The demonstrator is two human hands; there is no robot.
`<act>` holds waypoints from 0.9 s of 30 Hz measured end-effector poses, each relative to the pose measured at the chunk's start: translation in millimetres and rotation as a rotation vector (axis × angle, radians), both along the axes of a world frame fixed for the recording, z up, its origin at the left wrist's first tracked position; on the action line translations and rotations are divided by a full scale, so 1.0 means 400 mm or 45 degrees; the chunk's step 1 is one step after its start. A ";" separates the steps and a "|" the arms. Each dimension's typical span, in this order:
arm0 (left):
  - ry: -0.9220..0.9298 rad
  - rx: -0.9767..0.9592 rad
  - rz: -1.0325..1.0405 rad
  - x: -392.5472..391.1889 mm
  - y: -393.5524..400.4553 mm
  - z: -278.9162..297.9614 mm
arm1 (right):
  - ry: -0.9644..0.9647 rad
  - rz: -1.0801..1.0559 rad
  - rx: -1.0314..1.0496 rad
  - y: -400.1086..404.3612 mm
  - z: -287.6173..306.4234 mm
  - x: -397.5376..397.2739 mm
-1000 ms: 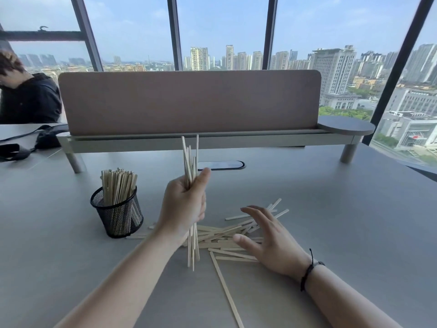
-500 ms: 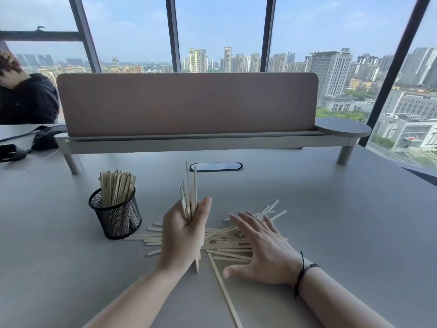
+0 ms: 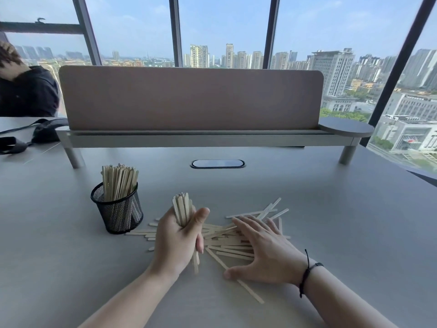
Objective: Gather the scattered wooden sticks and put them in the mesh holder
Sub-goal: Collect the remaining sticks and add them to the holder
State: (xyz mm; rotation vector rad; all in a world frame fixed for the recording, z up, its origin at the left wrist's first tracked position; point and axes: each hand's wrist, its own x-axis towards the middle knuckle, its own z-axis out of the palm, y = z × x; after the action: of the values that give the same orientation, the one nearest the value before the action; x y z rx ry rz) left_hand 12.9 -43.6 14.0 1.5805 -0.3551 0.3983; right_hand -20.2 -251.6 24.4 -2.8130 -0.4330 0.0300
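My left hand (image 3: 178, 240) grips an upright bundle of pale wooden sticks (image 3: 181, 205), their lower ends touching the grey table. A black mesh holder (image 3: 117, 210) stands to its left, apart from the hand, with several sticks (image 3: 119, 181) upright inside. Many loose sticks (image 3: 227, 235) lie scattered on the table between and under my hands. My right hand (image 3: 264, 249), a black band on its wrist, lies flat with fingers spread on the pile and holds nothing. One long stick (image 3: 250, 292) points toward me from under that hand.
A desk divider on a raised shelf (image 3: 189, 136) runs across the back of the table, with a dark cable slot (image 3: 217, 163) in front of it. A black strap and pouch (image 3: 35, 133) lie at far left, near another person (image 3: 26, 88).
My left hand has lowered the bundle until its ends rest on the table, so the stick tops now stand more even. My right hand has slid nearer me across the pile.
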 end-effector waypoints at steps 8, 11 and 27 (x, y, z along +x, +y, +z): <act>-0.016 -0.016 0.104 0.019 0.010 -0.019 | 0.005 0.011 0.056 -0.010 0.017 0.031; 0.002 0.000 0.090 0.023 0.007 -0.028 | 0.050 0.022 0.014 -0.010 0.038 0.049; 0.078 0.040 0.086 0.035 0.023 -0.046 | 0.079 -0.007 0.105 -0.142 0.039 0.061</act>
State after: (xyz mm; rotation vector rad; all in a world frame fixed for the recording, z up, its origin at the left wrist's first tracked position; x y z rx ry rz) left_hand 26.8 -34.5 -4.3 1.6353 -0.2631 0.3970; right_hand 4.2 -308.4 39.9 -2.7238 -0.4031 0.0954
